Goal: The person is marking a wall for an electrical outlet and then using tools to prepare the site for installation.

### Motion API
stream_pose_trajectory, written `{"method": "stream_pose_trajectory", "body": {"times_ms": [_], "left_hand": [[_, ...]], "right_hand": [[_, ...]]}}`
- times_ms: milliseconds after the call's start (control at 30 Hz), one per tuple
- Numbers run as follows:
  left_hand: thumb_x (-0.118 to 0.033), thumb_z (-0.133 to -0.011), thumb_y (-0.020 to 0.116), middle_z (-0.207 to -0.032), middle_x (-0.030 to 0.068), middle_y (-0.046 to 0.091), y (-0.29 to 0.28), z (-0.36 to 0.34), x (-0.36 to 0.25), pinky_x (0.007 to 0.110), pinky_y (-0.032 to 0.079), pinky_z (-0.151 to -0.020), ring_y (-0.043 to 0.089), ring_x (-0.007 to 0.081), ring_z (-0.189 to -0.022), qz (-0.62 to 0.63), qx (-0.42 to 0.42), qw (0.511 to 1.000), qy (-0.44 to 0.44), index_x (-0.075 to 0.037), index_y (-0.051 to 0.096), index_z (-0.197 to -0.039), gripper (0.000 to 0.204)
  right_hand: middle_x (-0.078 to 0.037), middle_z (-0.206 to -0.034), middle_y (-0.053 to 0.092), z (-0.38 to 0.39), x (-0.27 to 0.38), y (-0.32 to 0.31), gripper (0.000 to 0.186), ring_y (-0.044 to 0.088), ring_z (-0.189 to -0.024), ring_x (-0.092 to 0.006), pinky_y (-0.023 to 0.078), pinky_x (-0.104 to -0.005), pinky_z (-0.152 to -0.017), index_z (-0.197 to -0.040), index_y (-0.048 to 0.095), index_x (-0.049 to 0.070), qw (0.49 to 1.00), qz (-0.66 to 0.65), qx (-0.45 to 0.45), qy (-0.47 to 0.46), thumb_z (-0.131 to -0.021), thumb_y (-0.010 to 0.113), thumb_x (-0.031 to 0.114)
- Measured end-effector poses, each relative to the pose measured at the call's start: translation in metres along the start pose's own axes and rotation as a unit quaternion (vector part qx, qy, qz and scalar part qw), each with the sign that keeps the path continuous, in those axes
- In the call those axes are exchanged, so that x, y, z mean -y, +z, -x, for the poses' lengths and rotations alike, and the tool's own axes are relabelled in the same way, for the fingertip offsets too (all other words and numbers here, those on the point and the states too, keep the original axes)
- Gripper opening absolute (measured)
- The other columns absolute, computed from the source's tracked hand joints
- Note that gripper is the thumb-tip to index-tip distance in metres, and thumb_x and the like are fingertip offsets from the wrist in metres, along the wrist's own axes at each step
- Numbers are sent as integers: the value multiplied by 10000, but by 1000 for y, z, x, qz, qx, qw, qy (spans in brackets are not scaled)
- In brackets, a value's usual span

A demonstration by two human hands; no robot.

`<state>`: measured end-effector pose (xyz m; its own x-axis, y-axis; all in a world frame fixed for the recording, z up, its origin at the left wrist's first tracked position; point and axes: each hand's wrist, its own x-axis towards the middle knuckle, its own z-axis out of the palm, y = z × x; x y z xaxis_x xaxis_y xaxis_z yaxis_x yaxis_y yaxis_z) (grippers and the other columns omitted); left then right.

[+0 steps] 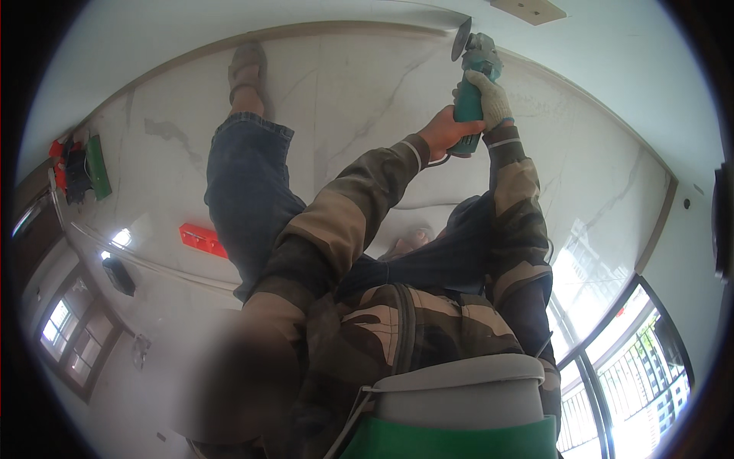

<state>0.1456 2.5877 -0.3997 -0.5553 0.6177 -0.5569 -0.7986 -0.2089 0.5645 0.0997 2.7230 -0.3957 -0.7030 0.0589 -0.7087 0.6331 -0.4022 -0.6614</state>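
An angle grinder [467, 107] with a teal-green body points away from me at the foot of the far wall. Its thin disc [460, 40] stands edge-on by the wood-coloured skirting [329, 27]; whether it touches is too small to tell. My bare left hand [445, 131] is closed round the rear of the body, where a dark cord runs off. Further forward, my right hand [493, 98] in a white knitted glove grips the body behind the metal head. Both arms are stretched out in camouflage sleeves.
A socket plate [530, 10] sits on the wall just above the grinder. On the marble-look floor [344, 99] lie a red bar-shaped thing [202, 239], pale cables [153, 260] and a black object [118, 275]. Red and green items [98, 167] stand far left. A glazed door [627, 367] is on the right.
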Motion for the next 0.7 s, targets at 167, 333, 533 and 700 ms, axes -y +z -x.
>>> {"method": "stream_pose_trajectory", "body": {"times_ms": [167, 333, 533, 700], "left_hand": [[-256, -824, 733, -1025, 49, 568, 0, -2, 0, 407, 579, -707, 599, 170, -903, -2, 3, 1000, 6, -55, 492, -1165, 463], [-257, -818, 740, -1030, 53, 569, -1, -3, 0, 405, 581, -704, 600, 172, -902, 3, -7, 1000, 7, -46, 487, -1170, 482], [-259, -817, 742, -1042, 57, 570, -2, -5, 0, 408, 582, -706, 598, 175, -910, 2, -9, 1000, 2, -40, 482, -1182, 499], [-266, -818, 741, -1045, 57, 570, -5, -6, 0, 407, 581, -703, 597, 175, -912, 1, 0, 1000, 12, -39, 485, -1184, 500]], "right_hand": [[-115, -847, 613, -1, 0, 0, 350, 651, -737, -244, 552, -361, -626, -1047, 590, -16, 1000, 0, -8, 0, -811, 700, 217], [-119, -850, 615, -3, 0, 1, 366, 654, -741, -243, 555, -357, -611, -1062, 583, -21, 1000, 8, -13, 0, -811, 701, 218], [-122, -857, 616, -5, -1, 0, 364, 652, -731, -245, 554, -356, -605, -1061, 582, -20, 1000, 6, -11, 0, -812, 702, 216], [-139, -868, 623, -7, -2, 1, 379, 645, -766, -244, 556, -349, -675, -1080, 567, -42, 1000, 12, 7, -9, -843, 673, 235]]}}
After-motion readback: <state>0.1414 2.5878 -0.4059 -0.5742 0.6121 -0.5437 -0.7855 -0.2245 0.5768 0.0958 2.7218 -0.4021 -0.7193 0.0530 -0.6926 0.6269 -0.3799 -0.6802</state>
